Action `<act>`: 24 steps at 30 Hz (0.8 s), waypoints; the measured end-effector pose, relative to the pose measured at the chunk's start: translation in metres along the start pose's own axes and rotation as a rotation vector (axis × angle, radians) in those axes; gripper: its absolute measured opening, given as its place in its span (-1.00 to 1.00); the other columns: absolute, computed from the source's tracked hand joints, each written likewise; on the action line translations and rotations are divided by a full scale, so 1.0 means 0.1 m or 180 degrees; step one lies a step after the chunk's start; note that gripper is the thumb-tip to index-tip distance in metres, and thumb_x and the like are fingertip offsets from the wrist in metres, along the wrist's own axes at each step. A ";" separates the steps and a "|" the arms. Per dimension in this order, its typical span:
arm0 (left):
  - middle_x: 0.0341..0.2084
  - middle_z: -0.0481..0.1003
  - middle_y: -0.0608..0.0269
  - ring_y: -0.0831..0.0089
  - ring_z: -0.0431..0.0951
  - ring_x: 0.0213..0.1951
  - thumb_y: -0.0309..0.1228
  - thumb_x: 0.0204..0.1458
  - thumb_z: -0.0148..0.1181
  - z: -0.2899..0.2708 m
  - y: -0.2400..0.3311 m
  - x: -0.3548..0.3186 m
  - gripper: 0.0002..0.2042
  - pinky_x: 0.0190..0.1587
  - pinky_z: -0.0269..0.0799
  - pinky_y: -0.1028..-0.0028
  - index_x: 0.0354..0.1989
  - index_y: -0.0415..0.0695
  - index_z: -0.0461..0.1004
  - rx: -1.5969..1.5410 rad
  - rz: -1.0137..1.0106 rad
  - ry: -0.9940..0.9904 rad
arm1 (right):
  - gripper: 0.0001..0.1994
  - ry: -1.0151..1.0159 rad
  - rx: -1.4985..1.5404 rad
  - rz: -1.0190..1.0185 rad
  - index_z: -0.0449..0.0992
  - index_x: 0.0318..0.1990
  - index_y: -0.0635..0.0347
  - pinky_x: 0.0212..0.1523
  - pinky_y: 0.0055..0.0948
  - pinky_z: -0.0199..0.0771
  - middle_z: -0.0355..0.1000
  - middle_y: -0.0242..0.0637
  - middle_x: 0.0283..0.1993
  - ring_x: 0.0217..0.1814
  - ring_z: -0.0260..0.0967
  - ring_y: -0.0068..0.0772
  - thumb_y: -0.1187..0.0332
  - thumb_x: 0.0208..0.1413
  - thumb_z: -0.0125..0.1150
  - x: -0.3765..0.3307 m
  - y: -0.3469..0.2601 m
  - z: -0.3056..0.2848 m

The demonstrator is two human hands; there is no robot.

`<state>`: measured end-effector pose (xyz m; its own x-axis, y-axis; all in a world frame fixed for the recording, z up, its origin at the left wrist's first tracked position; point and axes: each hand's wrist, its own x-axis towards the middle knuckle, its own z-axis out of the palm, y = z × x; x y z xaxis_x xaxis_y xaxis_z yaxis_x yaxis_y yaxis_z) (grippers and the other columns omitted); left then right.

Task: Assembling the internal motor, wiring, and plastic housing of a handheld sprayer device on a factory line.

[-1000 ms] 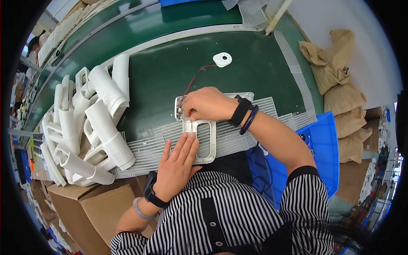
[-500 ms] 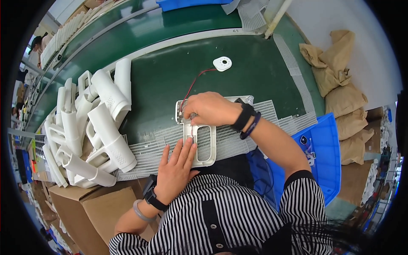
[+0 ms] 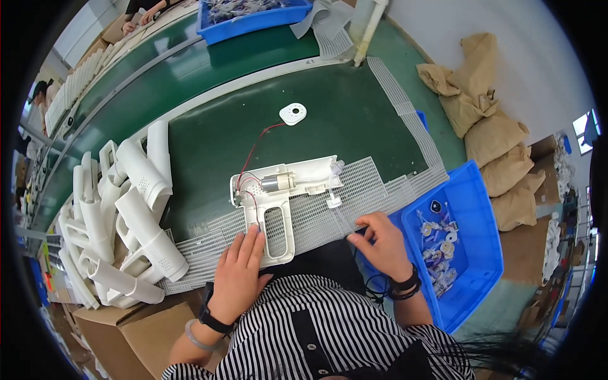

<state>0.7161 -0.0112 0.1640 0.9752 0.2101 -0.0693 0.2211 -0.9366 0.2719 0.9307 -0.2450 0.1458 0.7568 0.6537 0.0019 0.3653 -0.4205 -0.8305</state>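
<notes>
A green table (image 3: 329,120) fills the middle, with a green conveyor belt (image 3: 190,60) running along its far edge. Beyond the table's right end stands a pale wall (image 3: 506,44), and tan sacks (image 3: 487,126) are heaped at its foot. A cardboard box (image 3: 126,335) sits at the lower left. A bright window (image 3: 586,126) shows at the far right edge. The light is even and daylight-like.
</notes>
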 end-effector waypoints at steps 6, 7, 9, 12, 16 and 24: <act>0.33 0.23 -0.06 -0.08 0.42 0.13 -0.19 -0.01 0.37 -0.71 -0.02 0.36 -0.30 0.15 0.38 0.14 0.31 -0.15 0.28 -0.0149 -0.0123 0.0120 | -0.68 0.0029 -0.1303 -0.0636 0.55 -0.21 0.15 -0.36 -0.28 0.44 0.43 -0.28 -0.29 -0.38 0.46 -0.21 0.13 -0.01 0.41 0.04 0.09 0.17; 0.25 0.31 -0.04 -0.06 0.43 0.11 -0.20 0.03 0.33 -0.79 -0.02 0.55 -0.38 0.13 0.40 0.16 0.27 -0.16 0.33 -0.0085 -0.0094 0.0229 | -0.68 0.0045 -0.1284 -0.0637 0.55 -0.21 0.15 -0.36 -0.28 0.44 0.43 -0.28 -0.29 -0.38 0.46 -0.21 0.13 -0.01 0.41 0.06 0.12 0.14; 0.18 0.40 -0.02 -0.04 0.45 0.09 -0.22 0.07 0.30 -1.00 0.00 0.74 -0.45 0.11 0.41 0.17 0.22 -0.17 0.37 0.0075 -0.0091 0.0404 | -0.79 0.0095 -0.1177 -0.0703 0.55 -0.30 0.14 -0.40 -0.30 0.43 0.44 -0.32 -0.35 -0.41 0.45 -0.21 0.26 0.00 0.40 0.07 0.09 0.10; 0.02 0.51 0.01 0.00 0.51 0.02 -0.28 0.14 0.22 -0.87 -0.08 1.26 -0.60 0.04 0.46 0.18 0.12 -0.17 0.45 -0.0241 0.0245 0.0322 | -0.86 0.0123 -0.1162 -0.0799 0.55 -0.38 0.13 -0.40 -0.28 0.43 0.43 -0.31 -0.41 -0.41 0.45 -0.19 0.31 0.01 0.37 0.09 0.13 0.12; 0.00 0.53 0.03 0.00 0.55 -0.04 -0.34 0.14 0.17 -0.61 -0.33 2.08 -0.65 -0.02 0.50 0.16 0.09 -0.16 0.48 0.0306 -0.0435 -0.0154 | -0.89 0.0184 -0.1087 -0.0786 0.52 -0.42 0.09 -0.38 -0.27 0.43 0.42 -0.34 -0.43 -0.40 0.45 -0.24 0.33 0.01 0.34 0.14 0.11 0.18; -0.05 0.53 -0.07 -0.07 0.48 0.04 -0.18 -0.13 0.47 -0.20 -0.65 2.82 -0.42 0.12 0.42 0.12 0.05 -0.22 0.47 -0.0106 -0.0189 0.0702 | -0.78 -0.0037 -0.1123 -0.0791 0.51 -0.37 0.10 -0.39 -0.18 0.43 0.47 -0.26 -0.38 -0.35 0.48 -0.11 0.22 -0.02 0.40 0.21 -0.02 0.31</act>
<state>0.9770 0.1144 0.1457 0.9378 0.3243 0.1244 0.2748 -0.9117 0.3054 0.9292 -0.2105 0.1300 0.6170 0.7684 0.1700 0.7003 -0.4375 -0.5641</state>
